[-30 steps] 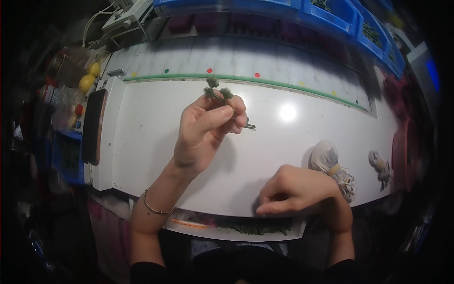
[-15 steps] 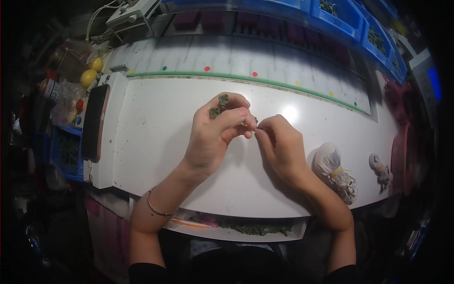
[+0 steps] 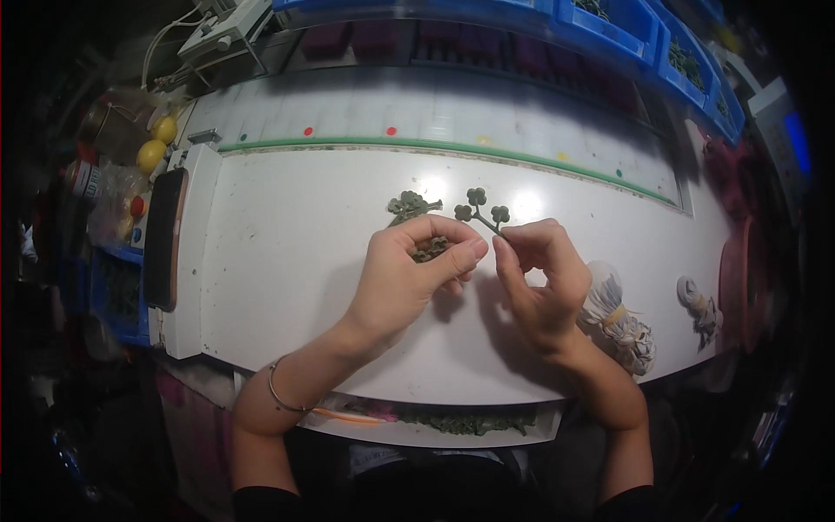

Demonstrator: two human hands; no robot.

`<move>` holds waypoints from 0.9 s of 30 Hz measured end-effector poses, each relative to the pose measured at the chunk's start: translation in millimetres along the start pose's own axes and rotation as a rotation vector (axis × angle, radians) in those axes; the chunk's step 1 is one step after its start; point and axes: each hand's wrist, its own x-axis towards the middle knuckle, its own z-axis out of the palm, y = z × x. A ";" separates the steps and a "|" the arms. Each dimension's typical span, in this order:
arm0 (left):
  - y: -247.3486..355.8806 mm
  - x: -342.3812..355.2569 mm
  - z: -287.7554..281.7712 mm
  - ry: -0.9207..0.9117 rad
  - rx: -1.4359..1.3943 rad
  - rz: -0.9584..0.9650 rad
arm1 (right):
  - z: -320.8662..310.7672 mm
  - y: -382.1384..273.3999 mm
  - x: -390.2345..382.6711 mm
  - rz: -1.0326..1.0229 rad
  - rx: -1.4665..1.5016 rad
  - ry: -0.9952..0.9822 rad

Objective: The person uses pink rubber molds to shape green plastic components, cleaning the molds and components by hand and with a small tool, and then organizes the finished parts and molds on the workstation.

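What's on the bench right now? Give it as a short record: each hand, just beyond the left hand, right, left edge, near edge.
Left hand: curled around green clusters
Right hand: pinching a three-headed green sprig by its stem
Beyond left hand: green bunch; contact unclear
Right: large pale tied bundle, smaller pale bundle
Left edge: dark phone
Near edge: white tray holding greenery

Decent light on my white surface, seems to come from above since there are blown-out glare spots just beyond my fingers. They throw soft grey shadows, look slightly soft themselves. Out at the rim it all goes murky to black, except a screen glowing blue on the right. Fisheye bows the surface's front edge, and the far whitish strip looks smeary.
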 end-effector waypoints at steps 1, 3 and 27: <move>-0.3 -0.3 0.5 -0.006 -0.035 -0.027 | 0.3 0.4 -0.7 -0.008 0.010 -0.004; -4.2 0.3 -0.7 -0.022 -0.084 -0.028 | 1.8 -0.5 -2.9 -0.003 0.017 -0.017; -10.1 -0.4 -1.7 -0.021 -0.063 0.000 | -6.6 -6.5 -9.8 0.033 0.036 -0.135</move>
